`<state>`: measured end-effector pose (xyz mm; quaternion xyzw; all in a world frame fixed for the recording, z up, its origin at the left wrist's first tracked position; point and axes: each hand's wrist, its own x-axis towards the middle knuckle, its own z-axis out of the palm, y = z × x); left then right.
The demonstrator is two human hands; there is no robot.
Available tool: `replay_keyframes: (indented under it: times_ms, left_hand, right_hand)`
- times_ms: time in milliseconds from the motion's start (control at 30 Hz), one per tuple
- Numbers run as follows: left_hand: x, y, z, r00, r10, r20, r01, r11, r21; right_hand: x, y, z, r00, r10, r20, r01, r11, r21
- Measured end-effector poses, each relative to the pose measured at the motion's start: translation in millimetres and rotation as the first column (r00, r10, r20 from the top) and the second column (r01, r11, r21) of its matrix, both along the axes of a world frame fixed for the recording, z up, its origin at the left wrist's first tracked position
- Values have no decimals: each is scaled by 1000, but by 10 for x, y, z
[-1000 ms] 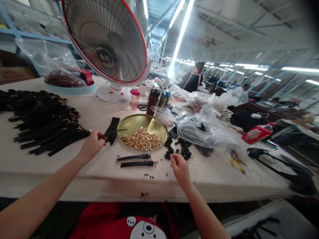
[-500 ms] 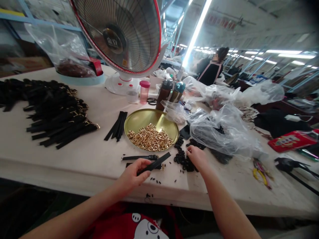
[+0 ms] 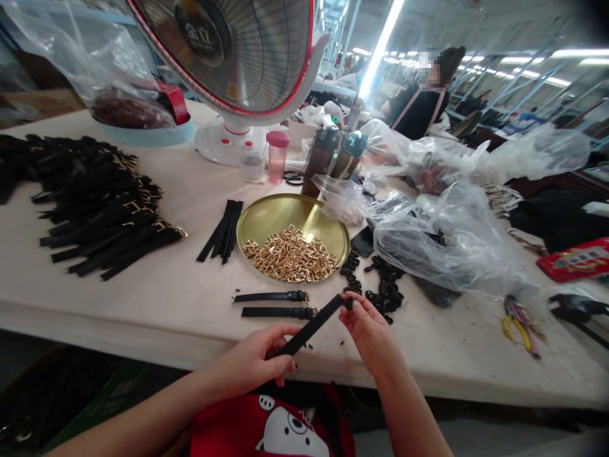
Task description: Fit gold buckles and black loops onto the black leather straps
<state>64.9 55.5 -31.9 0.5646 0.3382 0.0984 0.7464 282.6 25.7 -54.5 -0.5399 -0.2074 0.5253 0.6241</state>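
My left hand is closed around the lower part of a black strap, which slants up to the right over the table's front edge. At its upper end, my right hand pinches a small black loop against the strap tip; whether the strap passes through it cannot be made out. Two black straps with gold buckles, an upper one and a lower one, lie just beyond. Gold buckles are heaped in a round gold tray. Small black loops lie scattered right of it.
Black strips lie left of the tray, and a big pile of buckled straps farther left. Behind stand a fan, a pink-lidded cup and dark bottles. Plastic bags and yellow-handled pliers are at right.
My right hand has come from the pile of black loops to the strap's end, bringing a loop. The left hand has drawn the strap slightly nearer, and the view has shifted.
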Motion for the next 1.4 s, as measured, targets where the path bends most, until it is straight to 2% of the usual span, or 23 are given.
replay_keyframes:
  times_ms: [100, 200, 300, 433, 500, 600, 667, 767, 900, 967, 1033, 1167, 1267, 1333, 1400]
  left_hand:
    - [56, 32, 67, 993, -119, 2, 119, 990, -74]
    - [141, 82, 113, 998, -62, -19, 60, 995, -83]
    - [198, 112, 138, 999, 20, -43, -19, 999, 27]
    - [205, 85, 183, 992, 3, -128, 27, 973, 227]
    - [188, 54, 212, 983, -13, -184, 77, 935, 345]
    - [152, 13, 255, 967, -23, -252, 150, 856, 494]
    - [131, -8, 275, 957, -49, -285, 199, 827, 525]
    - [110, -40, 267, 951, -73, -301, 241, 786, 569]
    - [86, -100, 191, 928, -42, -370, 310, 635, 708]
    - [84, -137, 158, 914, -28, -406, 340, 599, 725]
    - [97, -168, 149, 919, -2, -395, 317, 603, 733]
    - [97, -169, 201, 932, 42, -361, 253, 641, 725]
    - [0, -131, 258, 921, -39, -387, 303, 694, 653]
    - [-88, -113, 284, 911, -142, -386, 352, 757, 551]
    - [-147, -101, 296, 916, -180, -358, 347, 804, 482]
  right_hand:
    - [-123, -31, 53, 997, 74, -32, -74, 997, -15]
    - [-274, -88, 84, 983, 154, -99, -156, 988, -9]
    - [-369, -140, 88, 977, 155, -149, -157, 988, -2]
    - [-405, -197, 64, 986, 115, -121, -115, 993, 2]
    - [-416, -233, 59, 995, 96, -31, -96, 995, 3]
    - [-440, -296, 79, 976, 114, 188, -114, 993, -11]
    - [-462, -337, 97, 936, 163, 311, -169, 986, -9]
    - [-498, -395, 99, 885, 240, 398, -265, 964, 7]
    - [-549, -469, 66, 805, 311, 506, -348, 937, -22]
    - [-566, -489, 64, 768, 321, 555, -368, 930, -30]
    - [-568, -488, 80, 771, 321, 550, -367, 930, -28]
    - [-524, -464, 127, 847, 349, 401, -361, 931, -50]
    - [-494, -470, 117, 878, 370, 305, -363, 928, -81]
    - [-502, -469, 83, 897, 350, 271, -336, 937, -96]
    - [-539, -444, 46, 914, 322, 246, -309, 947, -92]
